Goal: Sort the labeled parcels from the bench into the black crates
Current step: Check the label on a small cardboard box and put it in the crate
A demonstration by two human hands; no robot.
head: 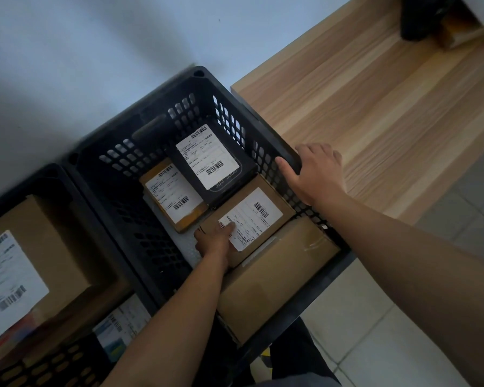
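Inside the crate (157, 129), the left hand (214, 241) grips a labeled box (252, 219); the right hand (316, 171) grasps the crate's rim beside the table (389, 121).

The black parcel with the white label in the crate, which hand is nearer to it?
Left. The left hand holds a brown parcel right beside the black parcel; the right hand grips the crate rim, farther off.

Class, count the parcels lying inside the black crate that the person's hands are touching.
4: a black parcel at the back, an orange-edged parcel beside it, a brown labelled box under the left hand, and a large plain carton nearest. Others may lie hidden beneath.
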